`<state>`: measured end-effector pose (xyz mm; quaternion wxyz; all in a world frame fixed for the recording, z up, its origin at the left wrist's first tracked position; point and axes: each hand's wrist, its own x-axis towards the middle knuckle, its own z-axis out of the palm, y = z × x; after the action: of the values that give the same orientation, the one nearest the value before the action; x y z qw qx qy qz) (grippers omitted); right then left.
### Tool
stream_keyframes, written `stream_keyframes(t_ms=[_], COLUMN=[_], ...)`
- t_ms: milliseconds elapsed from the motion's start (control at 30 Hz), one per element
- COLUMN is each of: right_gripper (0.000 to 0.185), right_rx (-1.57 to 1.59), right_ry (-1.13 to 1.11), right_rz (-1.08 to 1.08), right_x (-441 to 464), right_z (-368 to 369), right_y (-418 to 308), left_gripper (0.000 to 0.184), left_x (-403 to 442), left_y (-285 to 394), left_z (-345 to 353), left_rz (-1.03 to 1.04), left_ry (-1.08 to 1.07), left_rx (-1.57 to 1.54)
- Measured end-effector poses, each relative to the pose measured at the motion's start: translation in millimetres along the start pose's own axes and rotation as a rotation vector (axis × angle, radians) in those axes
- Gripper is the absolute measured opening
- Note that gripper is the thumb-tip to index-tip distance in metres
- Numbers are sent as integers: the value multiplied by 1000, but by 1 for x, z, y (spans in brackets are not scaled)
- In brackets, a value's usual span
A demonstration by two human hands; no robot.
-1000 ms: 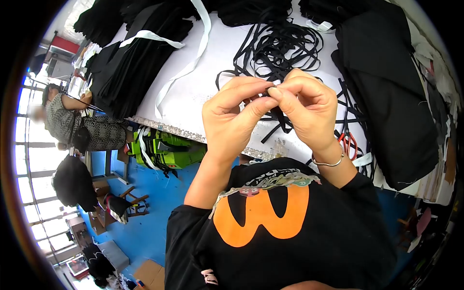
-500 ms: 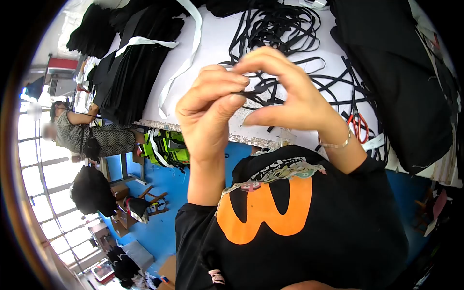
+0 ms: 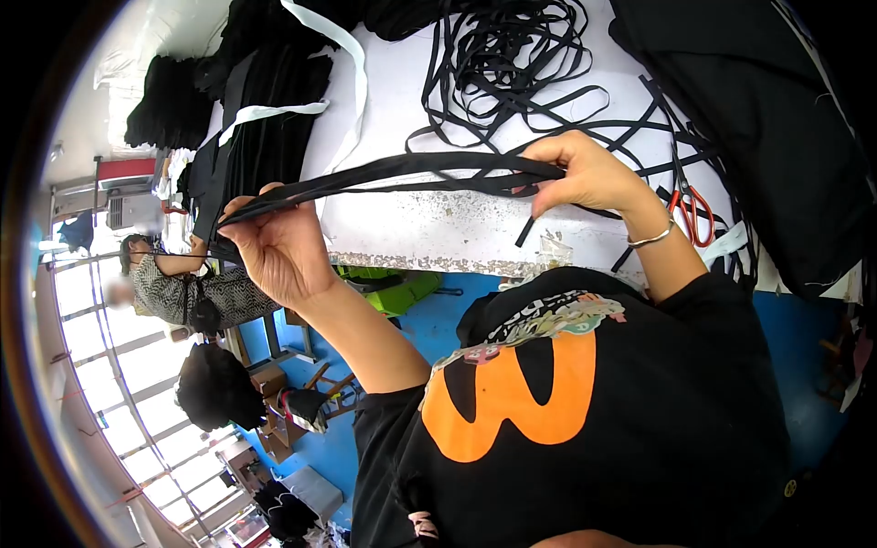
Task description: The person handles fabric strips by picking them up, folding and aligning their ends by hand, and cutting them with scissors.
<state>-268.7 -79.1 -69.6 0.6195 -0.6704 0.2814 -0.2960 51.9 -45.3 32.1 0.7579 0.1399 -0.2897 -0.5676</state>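
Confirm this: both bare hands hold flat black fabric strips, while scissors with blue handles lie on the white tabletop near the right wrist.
Not blue: the head view shows scissors with red handles on the white tabletop. The left hand and right hand do hold flat black fabric strips.

The person wears a loose black shirt (image 3: 676, 420) with 2 short black sleeves (image 3: 393, 416). Its front carries a big, flat orange print (image 3: 512, 437) with 2 rounded lobes and 2 dark gaps. Beside this sits a strip of pale lettering (image 3: 548, 326), touched with pink and green, too small to read. 1 slim silver-coloured bracelet (image 3: 651, 237) circles the right wrist (image 3: 637, 219). The left hand (image 3: 288, 251) and right hand (image 3: 589, 173) are bare.
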Motion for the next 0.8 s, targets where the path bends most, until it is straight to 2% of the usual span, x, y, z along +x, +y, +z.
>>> stream_keyframes(t_ms=[33,133,200,233,300,333,400,533,633,700,733,767,800], right_gripper=[23,16,13,12,14,15,17,19,21,24,26,26,25], right_rx=[69,165,298,219,270,291,178,180,12,-54,-296,-210,-365], right_ry=[29,85,102,113,131,121,189,235,193,367,419,503,582], right_rz=[14,37,137,131,137,149,271,278,306,284,239,194,123], right_x=[-5,-19,-29,-34,-40,-42,-47,-49,-50,-45,-47,-43,-42], right_z=[-1,-7,-13,-16,-18,-20,-20,-17,-21,-14,-16,-10,-13], right_y=[0,11,18,25,40,45,45,45,58,62,68,62,74], left_gripper=[13,14,14,15,17,18,18,18,19,20,20,19,18], left_x=[1,6,6,6,5,6,3,1,1,1,-1,-2,-3], left_y=[-2,4,6,5,0,3,1,-2,-6,-3,-5,-5,-7], left_z=[-5,-36,-52,-60,-58,-70,-69,-65,-74,-79,-76,-74,-73], left_rz=[52,10,-25,-23,27,-3,-13,2,17,37,37,53,55], left_ry=[113,233,202,201,241,246,272,381,268,227,213,259,305], left_rx=[4,-67,-95,-64,61,30,-48,-68,87,86,71,54,26])
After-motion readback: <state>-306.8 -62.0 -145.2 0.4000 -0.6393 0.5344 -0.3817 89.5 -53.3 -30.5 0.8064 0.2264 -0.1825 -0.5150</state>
